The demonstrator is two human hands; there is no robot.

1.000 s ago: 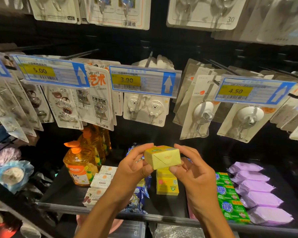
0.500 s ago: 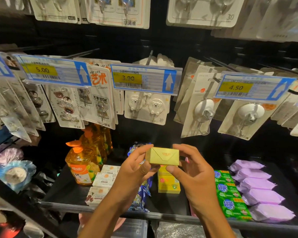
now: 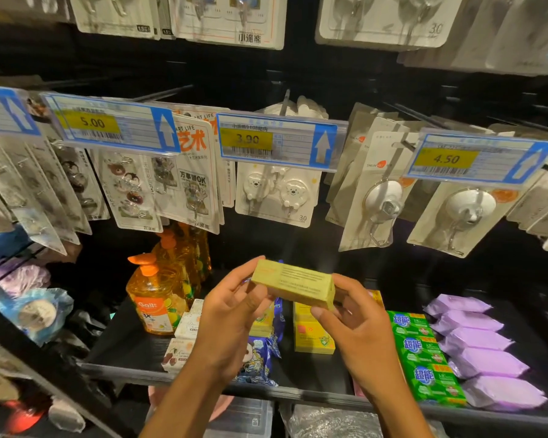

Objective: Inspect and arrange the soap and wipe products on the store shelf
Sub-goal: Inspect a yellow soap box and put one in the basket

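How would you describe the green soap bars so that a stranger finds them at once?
Look at the black bottom shelf, on its right side. The green soap bars lie in one row from back to front, just left of the purple packs. Only they are bright green with blue characters.

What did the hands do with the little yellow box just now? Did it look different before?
The yellow soap box got turned over: before, its flap side with the triangle fold faced the camera; now a side with printed lines does. The left hand and right hand kept their grip on its ends, above the shelf. The orange bottle and purple packs stayed put.
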